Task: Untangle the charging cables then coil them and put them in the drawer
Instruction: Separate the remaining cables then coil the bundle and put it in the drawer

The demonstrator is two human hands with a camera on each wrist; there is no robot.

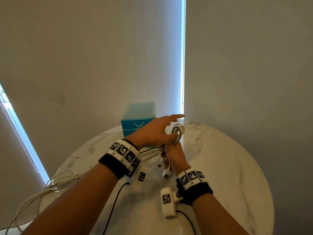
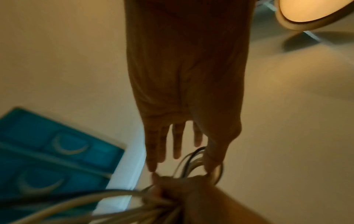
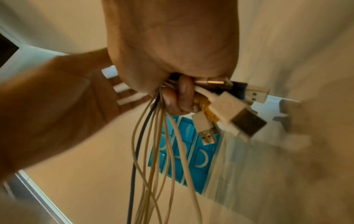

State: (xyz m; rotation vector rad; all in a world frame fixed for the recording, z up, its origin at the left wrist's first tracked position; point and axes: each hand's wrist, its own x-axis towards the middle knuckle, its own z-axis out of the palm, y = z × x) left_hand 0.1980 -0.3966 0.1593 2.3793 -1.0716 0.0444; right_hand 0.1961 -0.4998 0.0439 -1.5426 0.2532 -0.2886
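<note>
The scene is viewed by the head camera from above and behind both forearms, looking forward and down across the round marble table (image 1: 228, 167) toward the blinds. The left hand (image 2: 184, 91) is seen by its wrist camera at close range, along the palm. The right hand (image 3: 172, 45) is framed likewise. The blue drawer unit (image 1: 138, 119) and cables (image 3: 153, 151) are shared by all three views.
</note>
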